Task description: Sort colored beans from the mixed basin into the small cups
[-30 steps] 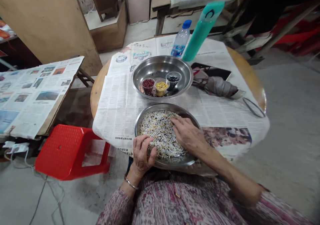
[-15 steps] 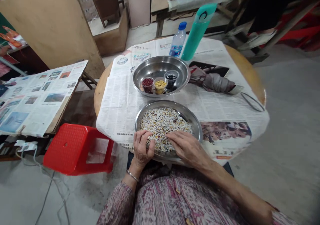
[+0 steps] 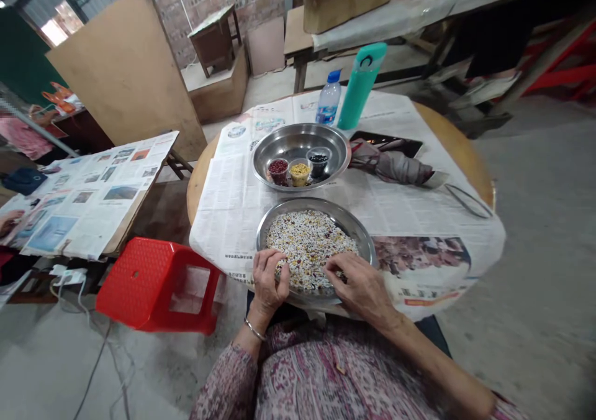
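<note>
A round steel basin (image 3: 364,238) sits at the near edge of the table. Over its bottom spreads a mix of white grains (image 3: 305,237) with yellow, dark and red beans among them. My left hand (image 3: 269,278) rests at the basin's left rim, fingers bent inward and thumb held apart from them. Over the grains on the right, my right hand (image 3: 361,286) has thumb and fingertips drawn together; whatever is between them is too small to see. A second steel basin (image 3: 300,135) beyond holds clear cups of red beans (image 3: 278,166), yellow beans (image 3: 299,170) and black beans (image 3: 318,159).
Newspaper (image 3: 223,221) covers the round table. Behind the far basin stand a water bottle (image 3: 328,100) and a teal bottle (image 3: 361,87). A folded grey umbrella (image 3: 403,166) lies right, beside a dark flat object (image 3: 388,141). A red stool (image 3: 139,283) stands left.
My right hand has shifted right over the grains and its fingers have drawn together. My left hand stays at the left rim. The camera view has tilted up slightly.
</note>
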Demonstrator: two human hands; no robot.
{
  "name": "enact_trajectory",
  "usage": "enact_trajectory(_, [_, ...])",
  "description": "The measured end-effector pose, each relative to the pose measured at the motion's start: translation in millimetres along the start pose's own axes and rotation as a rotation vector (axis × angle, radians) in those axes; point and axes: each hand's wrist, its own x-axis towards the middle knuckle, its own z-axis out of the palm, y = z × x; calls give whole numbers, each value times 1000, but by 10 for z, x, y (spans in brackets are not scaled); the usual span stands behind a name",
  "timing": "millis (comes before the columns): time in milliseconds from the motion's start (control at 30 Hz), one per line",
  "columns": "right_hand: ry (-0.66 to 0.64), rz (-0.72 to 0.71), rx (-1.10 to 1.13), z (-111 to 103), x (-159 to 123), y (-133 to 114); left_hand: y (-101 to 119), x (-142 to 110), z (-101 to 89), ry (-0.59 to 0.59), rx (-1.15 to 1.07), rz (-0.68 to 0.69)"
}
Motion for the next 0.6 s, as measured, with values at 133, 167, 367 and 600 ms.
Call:
enact_trajectory(133, [-6,-6,27,-3,4,-16,18,14,-12,1,2,1])
enact_trajectory(167, [-4,-6,32,-7,7,-22,23,19,-15,4,-1,3])
enact_trajectory(367, [-11,-12,43,-28,15,-42,35,30,-16,12,-25,3])
enact_trajectory(600, [-9,-27,-4,-24,21,-32,37,26,-15,4,-21,2])
